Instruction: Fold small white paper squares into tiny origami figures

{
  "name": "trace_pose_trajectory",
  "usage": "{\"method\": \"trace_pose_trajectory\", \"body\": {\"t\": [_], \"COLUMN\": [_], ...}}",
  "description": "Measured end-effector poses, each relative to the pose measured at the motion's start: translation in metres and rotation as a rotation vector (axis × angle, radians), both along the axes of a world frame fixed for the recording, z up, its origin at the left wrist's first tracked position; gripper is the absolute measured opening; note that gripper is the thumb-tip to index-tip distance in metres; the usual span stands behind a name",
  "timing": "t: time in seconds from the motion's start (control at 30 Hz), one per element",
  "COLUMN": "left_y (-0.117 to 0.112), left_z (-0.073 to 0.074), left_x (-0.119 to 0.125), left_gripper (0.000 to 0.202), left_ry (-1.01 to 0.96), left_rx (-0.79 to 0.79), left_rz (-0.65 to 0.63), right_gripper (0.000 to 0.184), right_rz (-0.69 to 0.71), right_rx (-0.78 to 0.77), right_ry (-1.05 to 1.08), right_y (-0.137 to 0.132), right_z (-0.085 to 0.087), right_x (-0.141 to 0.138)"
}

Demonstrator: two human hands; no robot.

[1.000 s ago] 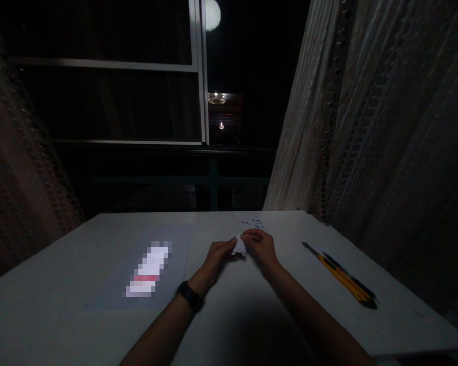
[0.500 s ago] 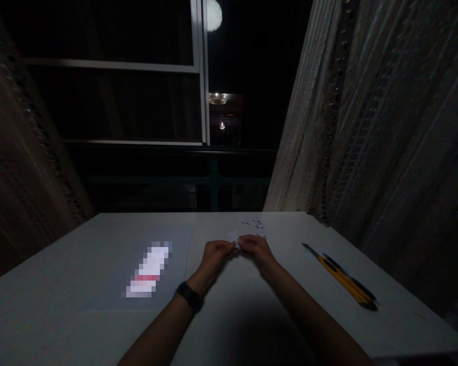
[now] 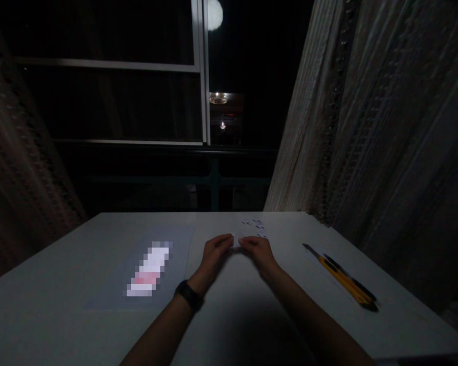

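Close together over the middle of the white table (image 3: 229,305), both my hands pinch a small white piece of paper (image 3: 236,243). My left hand (image 3: 217,250), with a dark watch on its wrist, grips the paper's left side. Fingers of my right hand (image 3: 257,249) are closed on its right side. Most of the piece is covered by the fingertips, so its shape is hard to make out. Several small paper pieces with dark marks (image 3: 257,223) lie just beyond my right hand.
A yellow utility knife (image 3: 345,279) with its blade out lies on the right, beside a dark pen (image 3: 351,277). On the left is a large pale sheet (image 3: 110,284) with a blurred, bright, phone-like rectangle (image 3: 150,267) on it. Curtains (image 3: 301,127) and a dark window stand behind.
The fingertips have shifted slightly apart on the paper, and the left fingers have risen a little. The white, pointed shape above the fingertips no longer shows clearly.
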State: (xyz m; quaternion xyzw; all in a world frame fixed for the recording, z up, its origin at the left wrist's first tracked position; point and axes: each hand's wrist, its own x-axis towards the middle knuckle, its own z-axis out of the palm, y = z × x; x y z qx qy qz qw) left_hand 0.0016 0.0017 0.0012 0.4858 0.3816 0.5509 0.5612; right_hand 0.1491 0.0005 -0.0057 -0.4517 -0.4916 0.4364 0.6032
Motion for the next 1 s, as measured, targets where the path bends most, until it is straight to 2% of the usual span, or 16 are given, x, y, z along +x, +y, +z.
{"method": "trace_pose_trajectory", "body": {"t": [0.23,0.37,0.5,0.6,0.77,1.0], "left_y": [-0.0009,-0.0002,0.0011,0.0011,0.0,-0.0057], "left_z": [0.0026,0.0025,0.0018,0.0013,-0.0001,0.0079], "left_x": [-0.0007,-0.0006,-0.0026,-0.0039,-0.0025,-0.0012], "left_gripper": [0.042,0.039,0.039,0.049,0.056,0.063], "left_ry": [0.054,0.085,0.126,0.13,0.059,-0.001], "left_rx": [0.078,0.092,0.112,0.061,-0.057,-0.058], "left_rz": [0.085,0.071,0.088,0.015,-0.166,-0.19], "right_gripper": [0.029,0.025,0.02,0.019,0.016,0.011], "right_rz": [-0.072,-0.022,-0.063,-0.09,-0.044,-0.009], "right_rx": [0.093,0.082,0.168,0.251,0.286,0.334], "right_ry": [-0.087,-0.105,-0.176,-0.184,-0.195,-0.18], "right_y": [0.0034,0.0027,0.003,0.0057,0.008,0.007], "right_z": [-0.0043,-0.0041,-0.003,-0.0037,-0.005,0.0033], "right_x": [-0.0011,-0.0026,-0.004,-0.0029,0.0001,0.0057]}}
